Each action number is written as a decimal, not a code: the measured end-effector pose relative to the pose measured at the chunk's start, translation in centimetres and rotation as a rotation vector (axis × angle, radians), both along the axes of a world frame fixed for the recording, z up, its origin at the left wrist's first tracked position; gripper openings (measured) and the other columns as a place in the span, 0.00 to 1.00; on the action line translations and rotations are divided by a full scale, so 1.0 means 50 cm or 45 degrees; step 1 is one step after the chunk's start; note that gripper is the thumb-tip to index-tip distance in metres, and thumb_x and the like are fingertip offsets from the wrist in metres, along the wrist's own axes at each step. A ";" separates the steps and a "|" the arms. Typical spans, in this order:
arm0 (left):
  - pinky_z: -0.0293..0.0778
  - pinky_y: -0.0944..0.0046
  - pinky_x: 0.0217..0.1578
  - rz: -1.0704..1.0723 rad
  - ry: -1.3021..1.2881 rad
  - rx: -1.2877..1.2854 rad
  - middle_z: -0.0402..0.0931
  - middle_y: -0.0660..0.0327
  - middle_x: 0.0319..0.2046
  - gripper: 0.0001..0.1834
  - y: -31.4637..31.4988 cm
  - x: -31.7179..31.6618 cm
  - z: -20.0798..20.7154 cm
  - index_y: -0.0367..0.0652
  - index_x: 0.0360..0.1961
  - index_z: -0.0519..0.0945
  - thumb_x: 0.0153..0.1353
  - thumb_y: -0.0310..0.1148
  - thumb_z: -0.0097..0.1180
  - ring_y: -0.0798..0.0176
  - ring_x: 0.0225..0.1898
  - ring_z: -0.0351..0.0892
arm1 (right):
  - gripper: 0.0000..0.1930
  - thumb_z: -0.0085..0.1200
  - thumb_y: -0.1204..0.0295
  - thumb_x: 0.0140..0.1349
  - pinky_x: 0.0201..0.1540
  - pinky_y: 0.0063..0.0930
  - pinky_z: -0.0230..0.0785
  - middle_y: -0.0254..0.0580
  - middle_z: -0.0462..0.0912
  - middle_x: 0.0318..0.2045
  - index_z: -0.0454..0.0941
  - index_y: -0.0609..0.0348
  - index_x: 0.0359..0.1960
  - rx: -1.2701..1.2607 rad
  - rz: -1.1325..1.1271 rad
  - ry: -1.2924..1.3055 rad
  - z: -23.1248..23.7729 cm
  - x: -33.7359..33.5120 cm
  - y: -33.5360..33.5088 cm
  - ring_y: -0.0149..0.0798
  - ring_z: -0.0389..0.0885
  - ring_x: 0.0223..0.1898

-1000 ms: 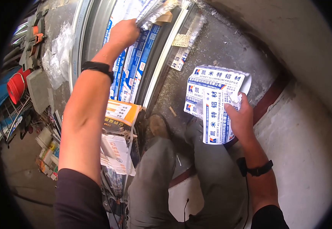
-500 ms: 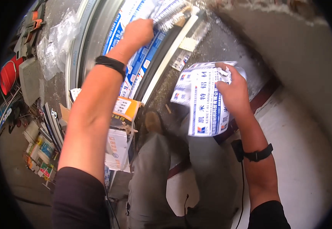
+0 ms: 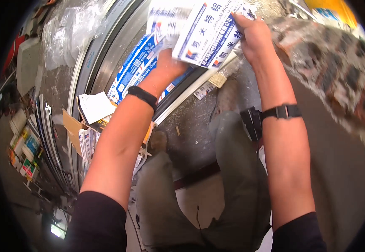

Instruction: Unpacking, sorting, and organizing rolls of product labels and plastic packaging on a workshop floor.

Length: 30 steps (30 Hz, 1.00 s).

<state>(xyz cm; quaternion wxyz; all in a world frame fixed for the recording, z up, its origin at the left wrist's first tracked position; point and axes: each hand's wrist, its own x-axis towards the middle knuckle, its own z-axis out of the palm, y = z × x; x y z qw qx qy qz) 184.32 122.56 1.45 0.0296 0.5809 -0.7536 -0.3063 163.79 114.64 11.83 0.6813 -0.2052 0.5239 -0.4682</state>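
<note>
Two bare hands, yours: left hand (image 3: 170,65), right hand (image 3: 256,37). Two black wrist straps (image 3: 281,111), one per arm. One printed sheet (image 3: 211,38), white and blue, in your right hand, raised above blue-and-white wrapped strips (image 3: 129,74); strip count unclear. One yellow container (image 3: 335,10), upper right. Right arm reaches nearly straight forward, fingers closed on sheet's right edge. Left arm slants inward over strips; left fingers blurred, partly behind sheet, cannot tell how open or whether gripping.
</note>
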 end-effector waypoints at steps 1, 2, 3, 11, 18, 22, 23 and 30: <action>0.69 0.54 0.51 0.084 0.107 -0.045 0.72 0.52 0.53 0.25 -0.001 -0.017 0.006 0.45 0.53 0.74 0.58 0.46 0.51 0.48 0.52 0.71 | 0.16 0.57 0.73 0.56 0.41 0.28 0.72 0.46 0.81 0.36 0.73 0.72 0.43 0.210 0.092 0.325 -0.048 0.002 -0.016 0.38 0.80 0.35; 0.69 0.54 0.51 0.115 0.087 -0.017 0.72 0.52 0.53 0.25 -0.003 -0.015 0.009 0.45 0.53 0.74 0.58 0.46 0.51 0.48 0.52 0.71 | 0.17 0.58 0.70 0.53 0.38 0.31 0.73 0.49 0.82 0.34 0.74 0.72 0.41 0.419 0.196 0.636 -0.080 0.017 -0.019 0.39 0.81 0.32; 0.69 0.54 0.51 0.092 0.102 -0.067 0.72 0.53 0.53 0.24 -0.008 -0.013 0.013 0.45 0.53 0.73 0.58 0.46 0.50 0.48 0.52 0.71 | 0.17 0.58 0.70 0.53 0.38 0.31 0.73 0.49 0.82 0.34 0.74 0.72 0.41 0.438 0.234 0.625 -0.109 0.028 -0.018 0.39 0.81 0.32; 0.74 0.57 0.41 -0.072 -0.249 0.114 0.78 0.53 0.44 0.18 -0.006 0.020 0.022 0.45 0.46 0.78 0.56 0.38 0.50 0.51 0.44 0.78 | 0.19 0.63 0.64 0.49 0.24 0.29 0.68 0.44 0.80 0.25 0.74 0.71 0.33 0.445 0.650 1.100 -0.179 0.055 -0.027 0.34 0.76 0.21; 0.76 0.55 0.37 -0.215 -0.294 0.258 0.80 0.50 0.34 0.12 -0.044 0.010 0.107 0.42 0.34 0.82 0.49 0.27 0.50 0.49 0.37 0.81 | 0.14 0.60 0.67 0.56 0.27 0.28 0.74 0.44 0.82 0.31 0.78 0.67 0.36 0.637 0.749 0.670 -0.226 0.029 -0.011 0.35 0.79 0.25; 0.75 0.51 0.37 -0.132 -0.177 0.104 0.79 0.49 0.33 0.12 -0.019 0.024 0.101 0.44 0.36 0.81 0.51 0.31 0.49 0.47 0.36 0.79 | 0.10 0.57 0.74 0.57 0.28 0.35 0.75 0.50 0.81 0.31 0.76 0.71 0.35 0.861 0.556 0.319 -0.197 0.040 -0.003 0.42 0.82 0.28; 0.75 0.52 0.37 -0.143 -0.206 0.114 0.80 0.50 0.32 0.11 -0.017 0.024 0.114 0.44 0.35 0.81 0.51 0.30 0.49 0.48 0.37 0.80 | 0.11 0.56 0.73 0.57 0.28 0.36 0.76 0.51 0.81 0.31 0.76 0.71 0.35 0.809 0.542 0.340 -0.182 0.039 0.007 0.42 0.82 0.28; 0.74 0.50 0.30 0.029 -0.105 0.119 0.78 0.50 0.23 0.11 -0.020 0.044 0.309 0.41 0.30 0.81 0.53 0.37 0.53 0.46 0.28 0.78 | 0.14 0.51 0.70 0.62 0.34 0.28 0.77 0.46 0.82 0.33 0.75 0.72 0.42 0.357 0.508 0.048 0.038 0.067 0.005 0.38 0.82 0.30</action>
